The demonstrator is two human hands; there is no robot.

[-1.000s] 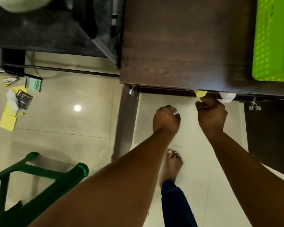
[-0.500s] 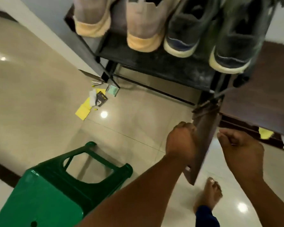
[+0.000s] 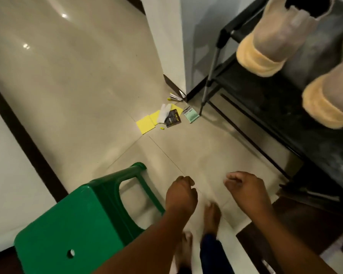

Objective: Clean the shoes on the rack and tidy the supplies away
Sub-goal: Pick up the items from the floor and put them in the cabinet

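Spreading across most of the view, the pale tiled floor (image 3: 77,80) carries everything else, with dark joint lines crossing near the middle. At about two to four o'clock stands the black shoe rack (image 3: 297,123), its dusty shelf running off the right edge on grey metal legs. A green plastic stool (image 3: 83,224) fills the seven o'clock corner, with a small round hole in its seat. On the rack's upper shelf, at one to three o'clock, sit two beige shoes with tan soles: one (image 3: 275,36) nearer the top edge, the other (image 3: 329,97) just beside it and partly cut by the frame.

Both forearms reach up from the six o'clock edge. The left hand (image 3: 181,194) and the right hand (image 3: 246,191) hang over the floor, apart from each other, each with fingers curled in and nothing held that can be seen. Bare feet show on the tiles beneath them.

The supplies lie in a small cluster on the floor near the centre, toward twelve o'clock, just beside the rack's front leg: yellow cloths (image 3: 147,123), a white strip (image 3: 163,113) lying over them, a black packet (image 3: 173,118) with gold print too small to read, a pale green brush (image 3: 190,115), and a small white-and-yellow item (image 3: 174,96) nearer the wall corner.
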